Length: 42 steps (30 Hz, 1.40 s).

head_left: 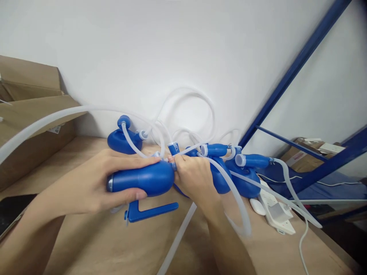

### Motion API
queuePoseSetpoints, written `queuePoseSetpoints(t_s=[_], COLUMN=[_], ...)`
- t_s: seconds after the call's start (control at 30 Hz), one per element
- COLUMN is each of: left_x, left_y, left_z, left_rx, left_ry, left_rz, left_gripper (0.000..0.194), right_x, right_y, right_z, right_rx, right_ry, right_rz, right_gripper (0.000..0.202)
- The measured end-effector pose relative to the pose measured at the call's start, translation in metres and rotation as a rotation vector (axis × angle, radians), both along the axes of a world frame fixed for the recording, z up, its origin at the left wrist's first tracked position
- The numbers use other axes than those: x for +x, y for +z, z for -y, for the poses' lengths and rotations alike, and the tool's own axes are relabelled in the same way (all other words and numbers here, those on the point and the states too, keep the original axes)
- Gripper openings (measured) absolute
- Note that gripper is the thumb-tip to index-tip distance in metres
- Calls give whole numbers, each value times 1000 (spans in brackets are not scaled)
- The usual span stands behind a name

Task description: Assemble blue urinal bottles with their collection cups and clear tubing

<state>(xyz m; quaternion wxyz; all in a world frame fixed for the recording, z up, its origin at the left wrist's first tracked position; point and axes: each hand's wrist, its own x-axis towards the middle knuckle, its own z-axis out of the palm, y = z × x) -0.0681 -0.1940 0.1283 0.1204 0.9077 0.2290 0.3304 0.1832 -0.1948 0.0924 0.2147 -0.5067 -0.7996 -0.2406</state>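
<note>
My left hand (107, 181) wraps round a rounded blue plastic urinal cup (149, 177), thumb below and fingers above. The cup lies sideways, its narrow nozzle (174, 166) pointing right. At that nozzle my right hand (193, 172) is closed, and its fingers hide what they grip there, apparently the end of a hose. A pale translucent hose (180, 235) comes out from under my right wrist. Below the cup shows a blue L-shaped handle (155, 212); whether it is joined to the cup is hidden.
A blue bottle (123, 141) stands behind on the wooden table (120, 244). More blue bottles (245, 179), blue cups (255, 160) and looped hoses crowd the right. A white power strip (276, 214), cardboard boxes (34, 76) and a blue metal frame (286, 84) border the area.
</note>
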Motion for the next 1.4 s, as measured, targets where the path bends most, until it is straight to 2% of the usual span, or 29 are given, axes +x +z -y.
queuePoseSetpoints(t_s=[0.1,0.2,0.3,0.37,0.5,0.6,0.8,1.0,1.2,1.4], left_x=[2,-1,-9,-16,-30,-36,-36,-25,-29,-29], left_y=[2,3,1,-1,-4,-7,-9,-11,-12,-13], left_z=[2,-4,-15,-21,-27,-30,-30,-29,-34,-31], left_rx=[31,15,-22,-64,-116,-113,-139,-212,-168,-155], left_ry=[18,-37,-95,-119,-131,-124,-151,-167,-171,-139], left_rz=[-1,23,60,92,146,154,162,200,154,158], left_gripper=[53,55,58,58,55,56,58,57,59,58], right_x=[0,-1,3,9,25,30,23,23,25,24], right_y=[-1,0,7,16,30,30,22,25,28,26], right_z=[-2,-4,-2,2,8,8,8,11,14,12], right_rx=[28,65,11,-69,-206,-248,-193,-162,-229,-185], right_ry=[25,71,147,249,555,642,615,538,481,431], right_rz=[-18,-97,-234,-348,-538,-598,-628,-596,-493,-501], right_gripper=[37,35,19,5,20,20,21,19,21,22])
